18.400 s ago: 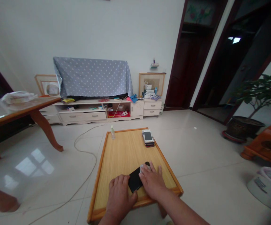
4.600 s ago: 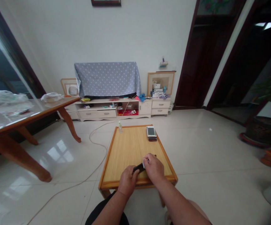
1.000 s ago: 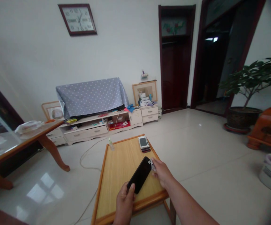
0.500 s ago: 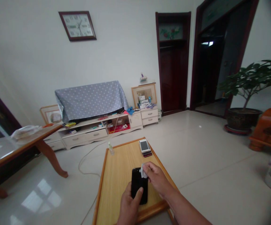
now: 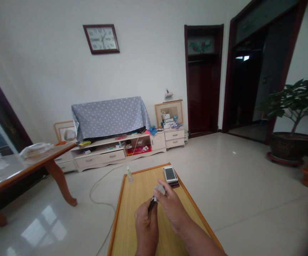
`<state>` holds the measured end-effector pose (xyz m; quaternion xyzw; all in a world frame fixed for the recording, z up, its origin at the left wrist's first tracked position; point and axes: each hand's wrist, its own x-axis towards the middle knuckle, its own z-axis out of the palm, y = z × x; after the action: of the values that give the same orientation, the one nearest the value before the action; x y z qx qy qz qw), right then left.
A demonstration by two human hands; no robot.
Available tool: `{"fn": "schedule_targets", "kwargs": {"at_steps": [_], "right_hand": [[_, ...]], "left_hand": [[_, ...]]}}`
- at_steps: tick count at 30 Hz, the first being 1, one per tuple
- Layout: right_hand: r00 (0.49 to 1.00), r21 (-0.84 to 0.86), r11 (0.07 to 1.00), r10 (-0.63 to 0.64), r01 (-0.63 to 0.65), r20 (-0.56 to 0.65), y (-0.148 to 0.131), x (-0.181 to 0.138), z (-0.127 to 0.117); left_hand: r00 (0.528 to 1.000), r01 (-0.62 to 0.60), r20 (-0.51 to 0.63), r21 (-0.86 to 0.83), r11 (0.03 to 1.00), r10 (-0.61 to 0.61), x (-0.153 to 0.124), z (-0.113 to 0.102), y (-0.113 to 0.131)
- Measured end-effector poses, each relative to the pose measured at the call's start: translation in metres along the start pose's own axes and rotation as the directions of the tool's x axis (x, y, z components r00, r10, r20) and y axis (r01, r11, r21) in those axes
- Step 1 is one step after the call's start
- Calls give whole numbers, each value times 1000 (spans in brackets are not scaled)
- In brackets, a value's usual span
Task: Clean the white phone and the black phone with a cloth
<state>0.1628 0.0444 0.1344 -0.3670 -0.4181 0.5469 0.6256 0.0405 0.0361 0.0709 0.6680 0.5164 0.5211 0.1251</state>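
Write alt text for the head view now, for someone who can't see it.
The left hand grips a dark phone, seen nearly edge-on, while the right hand holds a pale cloth at its far end, over a wooden table. Farther back are a clear bottle, left, and a stack topped by a white phone, right.

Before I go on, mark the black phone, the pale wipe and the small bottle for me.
Black phone (image 5: 151, 206): head view, on the narrow dark strip left uncovered.
Pale wipe (image 5: 159, 189): head view, on the middle of its visible face.
Small bottle (image 5: 129, 176): head view, on its clear body.
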Motion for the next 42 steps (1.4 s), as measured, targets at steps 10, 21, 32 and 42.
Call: {"fn": "schedule_targets", "kwargs": {"at_steps": [10,21,32,42], "right_hand": [[998,-59,998,-13,9,-54,16,30,6],[994,-20,994,105,-105,21,21,27,3],[984,7,984,177,-177,1,24,16,8],[989,-1,991,132,-132,62,17,4,18]], "left_hand": [[998,64,-18,1,998,-64,8,5,-20],[998,54,16,77,996,-56,1,-6,-26],[1000,-14,21,119,993,12,-4,-15,-25],[997,-76,-16,96,992,78,-9,-13,-32]]}}
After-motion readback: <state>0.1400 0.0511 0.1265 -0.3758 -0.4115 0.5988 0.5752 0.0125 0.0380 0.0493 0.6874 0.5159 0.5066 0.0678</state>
